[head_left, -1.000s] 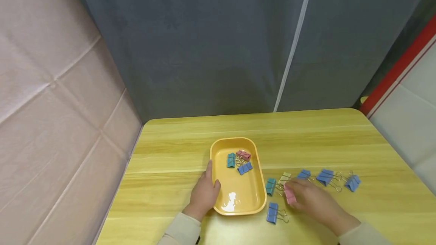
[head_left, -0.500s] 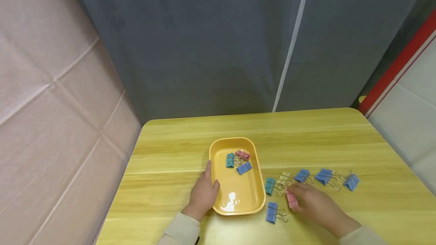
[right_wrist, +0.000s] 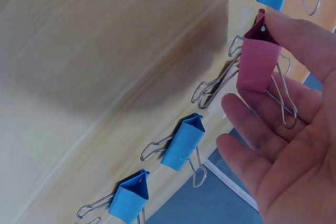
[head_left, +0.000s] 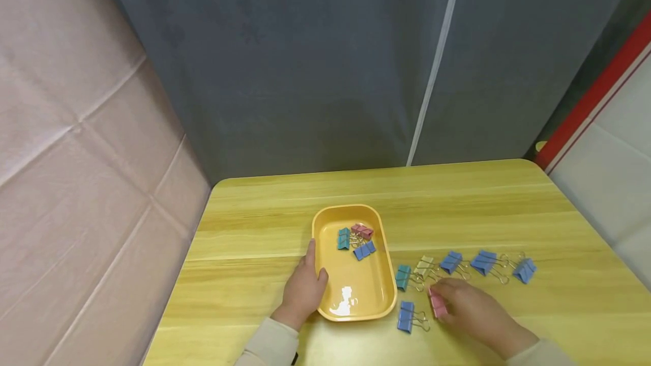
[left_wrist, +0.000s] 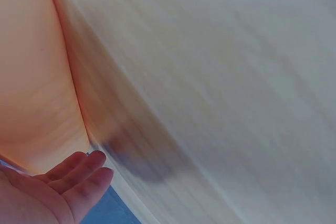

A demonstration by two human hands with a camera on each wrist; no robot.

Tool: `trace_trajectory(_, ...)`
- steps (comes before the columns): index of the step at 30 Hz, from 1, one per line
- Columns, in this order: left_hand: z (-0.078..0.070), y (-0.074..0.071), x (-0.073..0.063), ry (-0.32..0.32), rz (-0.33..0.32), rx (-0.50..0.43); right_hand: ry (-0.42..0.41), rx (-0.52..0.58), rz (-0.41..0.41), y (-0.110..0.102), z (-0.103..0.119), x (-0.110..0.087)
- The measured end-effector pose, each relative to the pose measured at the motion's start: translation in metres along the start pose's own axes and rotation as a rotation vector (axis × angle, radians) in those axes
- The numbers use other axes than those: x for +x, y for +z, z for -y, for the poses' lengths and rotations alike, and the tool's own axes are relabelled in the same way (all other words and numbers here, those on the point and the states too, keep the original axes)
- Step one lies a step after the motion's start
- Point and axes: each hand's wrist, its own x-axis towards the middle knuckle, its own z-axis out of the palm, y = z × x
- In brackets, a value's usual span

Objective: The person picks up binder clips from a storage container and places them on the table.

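My left hand (head_left: 304, 287) holds the left side of a yellow-orange plastic tray (head_left: 391, 292), its thumb over the rim and fingers along the outer wall. In the left wrist view, the fingers (left_wrist: 86, 190) lie beside that wall. A teal binder clip (head_left: 343, 239), a pink binder clip (head_left: 362, 231) and a blue binder clip (head_left: 364, 251) lie inside the tray. To the right, my right hand (head_left: 473, 312) pinches another pink binder clip (head_left: 438, 303) between thumb and fingers. The right wrist view shows this pink clip (right_wrist: 257, 66) tilted, its wire handles near the palm.
Around the right hand lie a teal clip (head_left: 403, 278), a pale yellow clip (head_left: 424, 266) and several blue clips (head_left: 484, 262). One blue clip (head_left: 406, 317) sits near the tray's lower right corner. A dark panel (head_left: 305, 72) stands behind the wooden table (head_left: 264, 202).
My right hand has shifted the pinched pink clip slightly right and toward me, away from the teal and yellow clips. The left hand and tray hold nearly still.
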Motion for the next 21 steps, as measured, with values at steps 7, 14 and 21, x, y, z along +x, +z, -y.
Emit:
trace_trajectory(7, 0.000, 0.000, 0.000, -0.001, 0.002, 0.002, 0.048, 0.007, 0.029, 0.003, 0.003, -0.003)
trace_trajectory(14, 0.000, 0.000, 0.000, -0.005, 0.004, 0.001, 0.030, -0.006, 0.017, 0.007, 0.005, -0.004)
trace_trajectory(21, 0.000, 0.000, 0.001, -0.016, -0.001, 0.003, 0.031, -0.029, 0.046, 0.011, 0.004, -0.006)
